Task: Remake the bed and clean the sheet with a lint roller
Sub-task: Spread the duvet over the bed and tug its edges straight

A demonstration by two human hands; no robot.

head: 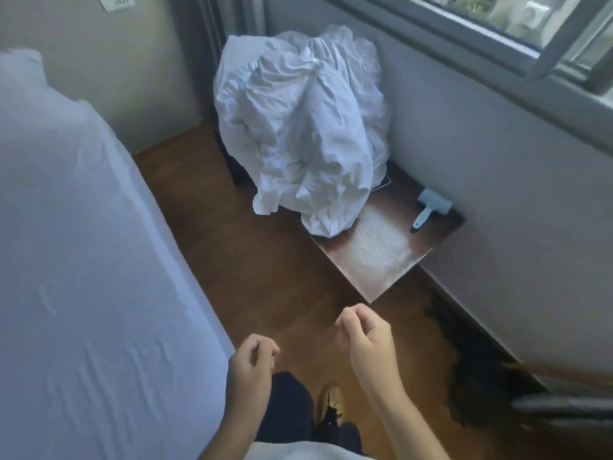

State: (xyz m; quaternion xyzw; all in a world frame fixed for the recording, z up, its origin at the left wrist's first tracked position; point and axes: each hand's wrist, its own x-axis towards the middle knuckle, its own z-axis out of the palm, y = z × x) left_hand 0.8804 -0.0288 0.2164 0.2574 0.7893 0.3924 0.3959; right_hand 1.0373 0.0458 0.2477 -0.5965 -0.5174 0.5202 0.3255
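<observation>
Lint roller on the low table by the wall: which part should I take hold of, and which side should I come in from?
Take the lint roller by its handle. The handle points away from the wall toward the open floor, while the roller head sits against the wall, so come from the room side. The right hand is the nearer one, and the bundled white sheet leaves that end of the table unobstructed.

Worn at head height, tilted forward and steeply down over the person's own forearms. Left hand [253, 360] and right hand [363, 333] close beneath the lens, low in frame. Bed [83, 260] filling the left side, wooden floor [265, 260] straight ahead, window [497, 24] at upper right. Wide-angle, edges seemingly bowed. Single view only.
</observation>
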